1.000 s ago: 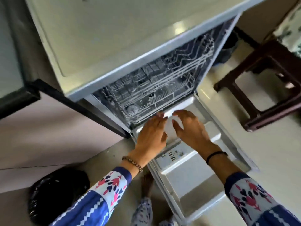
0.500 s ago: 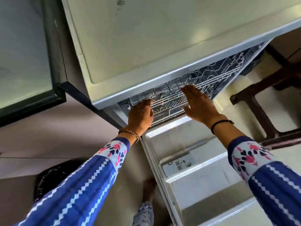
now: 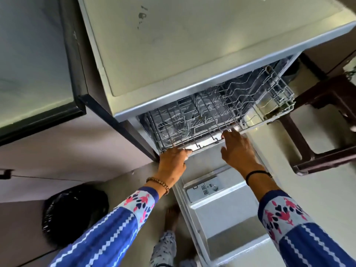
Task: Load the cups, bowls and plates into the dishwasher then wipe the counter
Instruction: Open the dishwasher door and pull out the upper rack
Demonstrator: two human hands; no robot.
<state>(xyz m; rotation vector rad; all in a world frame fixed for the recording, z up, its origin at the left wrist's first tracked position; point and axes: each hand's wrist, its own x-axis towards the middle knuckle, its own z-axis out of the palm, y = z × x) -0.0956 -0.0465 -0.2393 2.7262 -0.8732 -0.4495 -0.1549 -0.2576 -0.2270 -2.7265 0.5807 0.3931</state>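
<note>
Head view: rack (image 3: 221,112) farther out now.

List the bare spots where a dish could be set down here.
The dishwasher top is bare, bordered by its metal front edge. The open door is free below the detergent dispenser. The rack holds no dishes; its front rail is crowded by the left hand and right hand.

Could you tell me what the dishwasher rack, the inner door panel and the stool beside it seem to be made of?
Rack: thin crossing rods, pale grey, likely coated metal wire. Inner door panel: smooth, silvery, reflecting light, probably stainless steel, though its grey detergent box looks plastic. Stool: dark brown, glossy, moulded-looking; plastic or lacquered wood, hard to tell.
</note>
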